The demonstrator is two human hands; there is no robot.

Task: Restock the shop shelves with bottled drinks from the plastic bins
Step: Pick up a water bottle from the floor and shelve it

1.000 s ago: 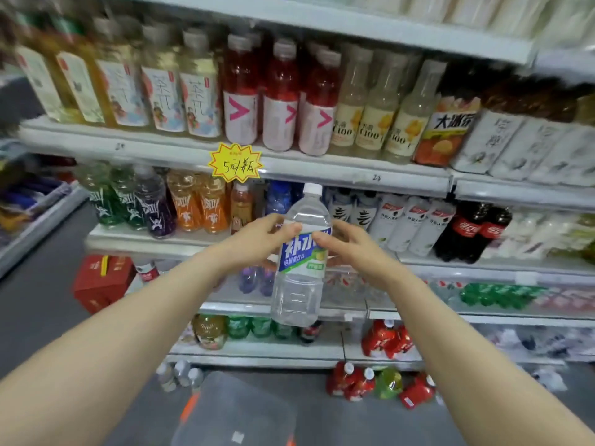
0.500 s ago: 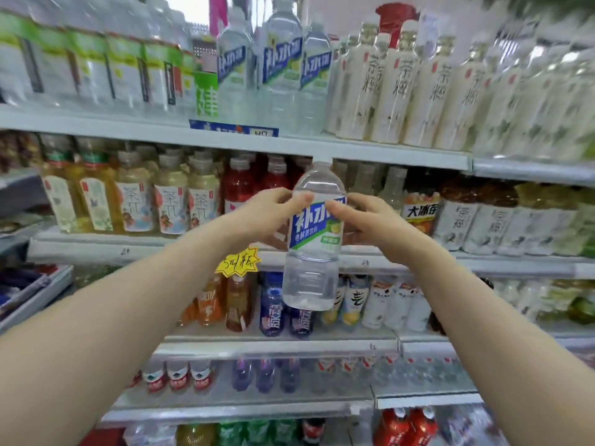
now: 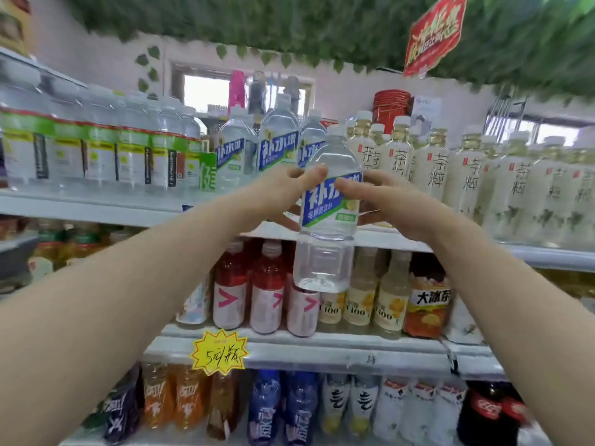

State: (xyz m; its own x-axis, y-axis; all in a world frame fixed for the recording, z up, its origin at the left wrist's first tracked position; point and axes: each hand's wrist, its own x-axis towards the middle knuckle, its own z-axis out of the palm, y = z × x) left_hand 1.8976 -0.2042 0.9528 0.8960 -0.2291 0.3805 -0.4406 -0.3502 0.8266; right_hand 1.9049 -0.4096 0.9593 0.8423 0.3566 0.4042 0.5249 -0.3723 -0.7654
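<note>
A clear drink bottle point(image 3: 325, 259) with a white cap and a blue and white label hangs upright in front of the top shelf point(image 3: 96, 206). My left hand point(image 3: 277, 194) grips its label from the left and my right hand point(image 3: 389, 204) grips it from the right. The bottle's cap is level with the matching bottles point(image 3: 257, 149) that stand on the top shelf just behind and to the left. Its base still hangs below that shelf's edge, in front of the red drinks.
Pale tea bottles point(image 3: 434, 169) fill the top shelf to the right, and green-banded water bottles point(image 3: 96, 149) fill it to the left. Red bottles point(image 3: 248, 294) and yellow drinks line the shelf below. A yellow price star point(image 3: 219, 354) hangs on a lower shelf edge.
Both hands have lifted the bottle from the level of the lower shelves up to the top shelf. The view has tilted upward with it, and the bin at the floor has left the frame.
</note>
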